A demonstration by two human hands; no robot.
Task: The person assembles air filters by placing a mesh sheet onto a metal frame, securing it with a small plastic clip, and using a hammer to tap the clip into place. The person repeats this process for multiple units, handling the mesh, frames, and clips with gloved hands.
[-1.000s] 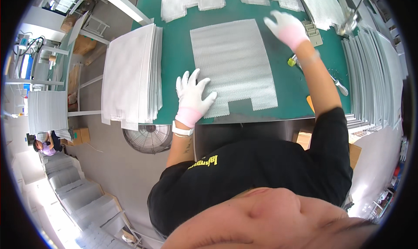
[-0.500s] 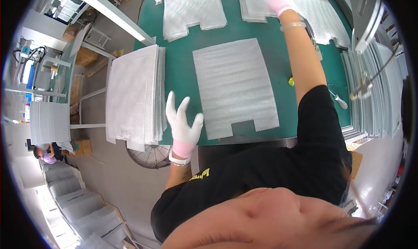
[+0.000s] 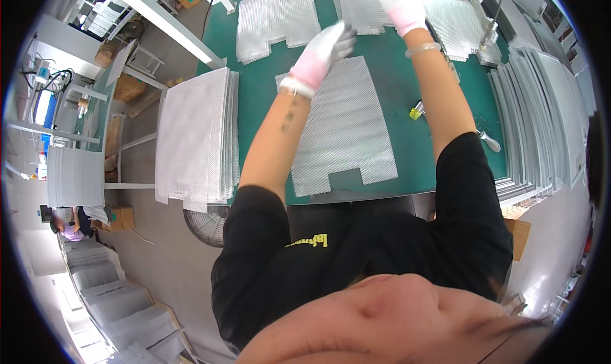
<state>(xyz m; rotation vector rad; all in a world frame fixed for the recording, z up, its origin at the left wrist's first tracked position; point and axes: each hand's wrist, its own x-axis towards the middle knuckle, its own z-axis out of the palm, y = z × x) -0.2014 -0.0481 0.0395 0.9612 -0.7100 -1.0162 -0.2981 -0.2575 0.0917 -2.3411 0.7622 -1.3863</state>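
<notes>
My left hand (image 3: pixel 321 53), in a white glove with a pink cuff, hovers over the far edge of a silvery mesh sheet (image 3: pixel 344 125). Its fingers are stretched out, somewhat smeared by motion, with nothing seen in them. The sheet lies flat on the green table (image 3: pixel 254 125), its notched edge toward me. Farther off, my gloved right hand (image 3: pixel 402 10) is over a stack of mesh sheets (image 3: pixel 358 8). Thumb and fingers there look apart; the fingertips reach the picture's upper edge. Whether that hand touches the stack I cannot tell.
Mesh stacks lie at the far left (image 3: pixel 277 20), far right (image 3: pixel 449 23) and left edge (image 3: pixel 194 135). A yellow-ended tool (image 3: pixel 417 110) and a white-handled tool (image 3: pixel 490 142) rest near my right arm. Upright panels (image 3: pixel 541 115) line the right side; a floor fan (image 3: pixel 205 225) stands below left.
My left hand has swung from beside the mesh sheet's near left side forward to its far edge. My right hand has drawn slightly toward me, and the view has shifted a little.
</notes>
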